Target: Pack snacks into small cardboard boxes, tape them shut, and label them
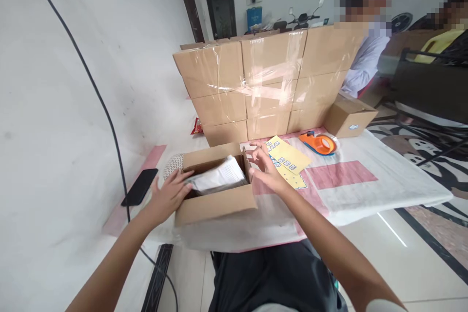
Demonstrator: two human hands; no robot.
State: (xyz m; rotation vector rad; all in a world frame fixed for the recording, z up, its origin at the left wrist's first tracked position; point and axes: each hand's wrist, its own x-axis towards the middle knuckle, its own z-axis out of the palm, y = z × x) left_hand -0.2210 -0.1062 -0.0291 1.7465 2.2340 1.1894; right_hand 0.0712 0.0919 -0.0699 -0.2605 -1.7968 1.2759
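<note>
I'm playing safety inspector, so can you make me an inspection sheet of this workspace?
Surface: white cloth with pink patches
Job's things: open carton, white packet inside
Clutter: dark phone left; yellow sheets and orange tape dispenser right
Grip: left hand spread at the carton's left end; right hand, fingers apart, at its right end, contact unclear
Cables: black cable runs down at left, past the phone
Surroundings: stacked boxes behind the carton; two people beyond, at right

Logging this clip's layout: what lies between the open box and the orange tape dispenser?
The right hand and some yellow sheets, in the head view.
</note>
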